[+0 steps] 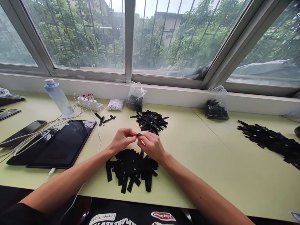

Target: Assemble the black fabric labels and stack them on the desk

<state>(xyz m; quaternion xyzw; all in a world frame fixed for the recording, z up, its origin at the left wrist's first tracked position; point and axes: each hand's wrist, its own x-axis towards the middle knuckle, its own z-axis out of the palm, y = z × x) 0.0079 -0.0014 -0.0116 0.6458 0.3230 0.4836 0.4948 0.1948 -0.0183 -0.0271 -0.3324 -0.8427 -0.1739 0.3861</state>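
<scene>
Both hands meet above the pale green tabletop, just over a heap of short black fabric label strips with small white letters. The left hand and the right hand each pinch, fingertip against thumb, one end of a single small black fabric label, held between them in the air. It looks light, thin and limp, the sort of thing that would fold at a touch and slip away if gripped loosely; taking it at the ends, as here, seems the surest hold.

Behind the hands lies a second loose pile of black strips, and farther back a clear plastic bag with dark pieces inside. A dark flat tablet with white cables lies to the left, near a translucent blue water bottle.
</scene>
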